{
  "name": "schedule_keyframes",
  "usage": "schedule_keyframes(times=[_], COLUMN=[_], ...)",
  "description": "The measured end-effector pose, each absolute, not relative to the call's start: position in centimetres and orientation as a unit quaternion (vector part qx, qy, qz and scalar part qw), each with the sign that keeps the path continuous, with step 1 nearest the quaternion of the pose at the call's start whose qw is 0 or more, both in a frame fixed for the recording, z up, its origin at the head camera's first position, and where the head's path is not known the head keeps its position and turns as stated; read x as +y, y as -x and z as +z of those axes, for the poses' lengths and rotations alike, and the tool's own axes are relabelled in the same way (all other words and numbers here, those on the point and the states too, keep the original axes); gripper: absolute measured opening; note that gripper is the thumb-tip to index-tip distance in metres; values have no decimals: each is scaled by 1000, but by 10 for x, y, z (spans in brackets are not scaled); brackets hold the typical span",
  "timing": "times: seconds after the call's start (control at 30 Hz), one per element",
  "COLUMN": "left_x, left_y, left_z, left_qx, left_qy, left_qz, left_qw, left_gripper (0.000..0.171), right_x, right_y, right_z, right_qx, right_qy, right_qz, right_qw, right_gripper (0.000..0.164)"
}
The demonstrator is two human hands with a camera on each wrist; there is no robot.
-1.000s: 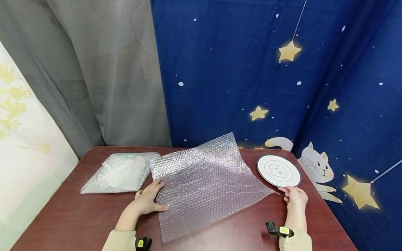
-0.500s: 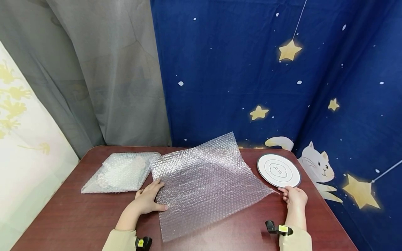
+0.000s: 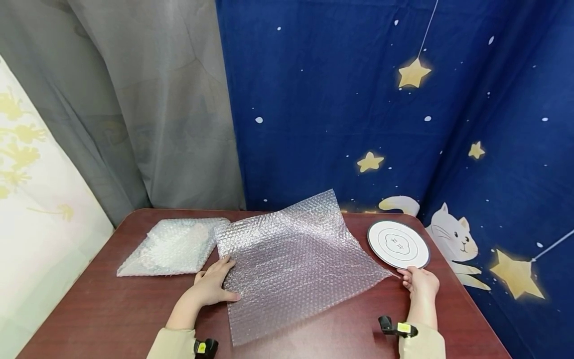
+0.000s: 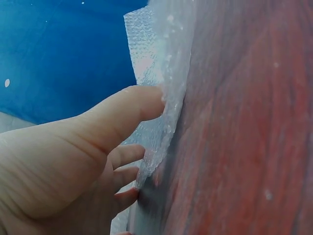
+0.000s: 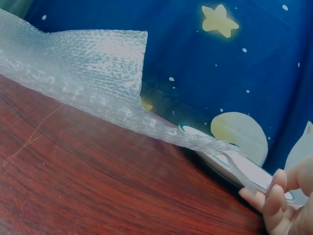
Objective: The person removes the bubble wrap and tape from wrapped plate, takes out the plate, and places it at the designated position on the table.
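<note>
A sheet of clear bubble wrap [image 3: 296,269] lies across the middle of the table, its far right corner lifted. Along its left edge rests my left hand [image 3: 210,286], thumb and fingers spread; in the left wrist view the thumb [image 4: 146,102] touches the wrap's edge. On the right, my right hand [image 3: 422,283] pinches the near rim of a round white plate [image 3: 398,243] with a dark rim and a line drawing at its centre. The right wrist view shows the thumb over that rim and fingers below, with the wrap's pointed corner [image 5: 234,161] overlapping the plate.
A flat bubble-wrapped bundle [image 3: 175,248] lies at the left of the dark red table [image 3: 112,319], its contents blurred by the wrap. Behind the table hang a grey curtain [image 3: 179,124] and a blue star-patterned curtain [image 3: 323,99]. Each wrist bears a black strap device.
</note>
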State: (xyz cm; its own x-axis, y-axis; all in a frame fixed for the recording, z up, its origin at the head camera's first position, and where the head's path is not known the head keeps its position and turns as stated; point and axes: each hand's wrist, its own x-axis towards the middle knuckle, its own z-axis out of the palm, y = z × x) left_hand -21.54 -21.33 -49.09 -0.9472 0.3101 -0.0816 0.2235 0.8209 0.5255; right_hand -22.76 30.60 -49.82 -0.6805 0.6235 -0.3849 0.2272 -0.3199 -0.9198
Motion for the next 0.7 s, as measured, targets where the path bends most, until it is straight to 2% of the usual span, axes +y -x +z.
schedule_keyframes(times=[0.2, 0.47, 0.7], left_x=[-213, -212, -214], left_y=[214, 215, 217], left_z=[-489, -488, -490], left_qx=[951, 952, 953], left_qy=[-135, -134, -131], left_qz=[266, 269, 270], left_qw=[83, 61, 44], left_gripper=[97, 89, 84], right_x=[306, 305, 304], right_y=[228, 225, 222], right_z=[-498, -496, -495], right_qx=[-566, -580, -588], right_qy=[374, 385, 379], right_qz=[723, 705, 699], right_qw=[134, 137, 150], right_gripper=[19, 23, 9])
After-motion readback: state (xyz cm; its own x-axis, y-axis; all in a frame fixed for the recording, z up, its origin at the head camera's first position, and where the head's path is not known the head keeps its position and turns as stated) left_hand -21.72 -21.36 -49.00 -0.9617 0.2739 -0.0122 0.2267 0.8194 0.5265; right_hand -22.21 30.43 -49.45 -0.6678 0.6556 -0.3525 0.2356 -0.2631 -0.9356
